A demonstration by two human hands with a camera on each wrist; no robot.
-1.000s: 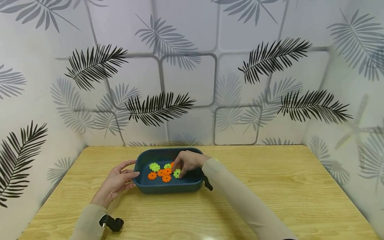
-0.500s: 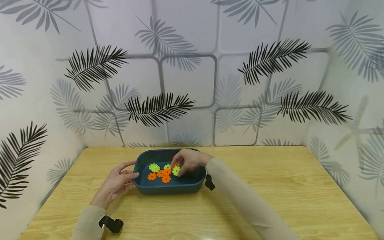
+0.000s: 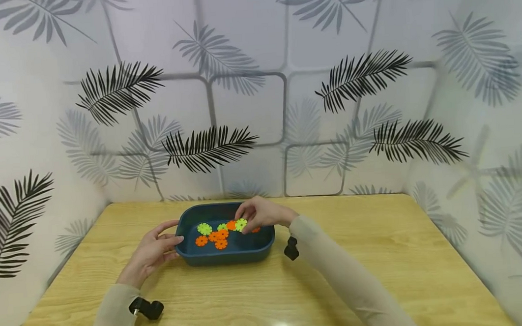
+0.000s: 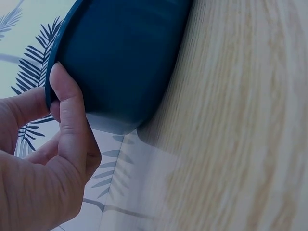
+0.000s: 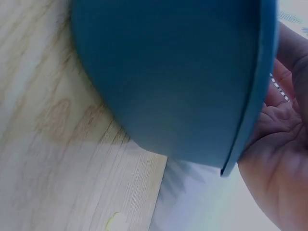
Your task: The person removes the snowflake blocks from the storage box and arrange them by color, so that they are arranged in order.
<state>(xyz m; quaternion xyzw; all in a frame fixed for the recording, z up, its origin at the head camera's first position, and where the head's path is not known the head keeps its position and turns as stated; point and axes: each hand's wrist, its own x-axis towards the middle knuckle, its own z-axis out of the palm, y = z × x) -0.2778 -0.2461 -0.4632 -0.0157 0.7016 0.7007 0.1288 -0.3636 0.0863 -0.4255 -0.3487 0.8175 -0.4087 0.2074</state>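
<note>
A dark blue rectangular bin [image 3: 226, 258] stands on the table with several notched plastic discs inside. My left hand [image 3: 152, 252] holds its left end, thumb and fingers at the rim, as the left wrist view also shows. Over the bin's right part, my right hand [image 3: 261, 214] pinches a yellow-green notched disc [image 3: 241, 225] between thumb and fingers. Orange discs [image 3: 214, 236] lie in a cluster on the bin floor, with a yellow-green disc [image 3: 204, 229] to their left. In the right wrist view the bin's wall [image 5: 168, 86] hides the fingertips.
The wooden table [image 3: 197, 304] runs up to a leaf-patterned backdrop [image 3: 249, 109] behind and at both sides. A yellow-green curved edge [image 5: 113, 221] shows on the table in the right wrist view.
My right hand has risen and shifted right, lifting the yellow-green disc from among the others. An orange disc behind it shows more. My left hand keeps its hold on the bin.
</note>
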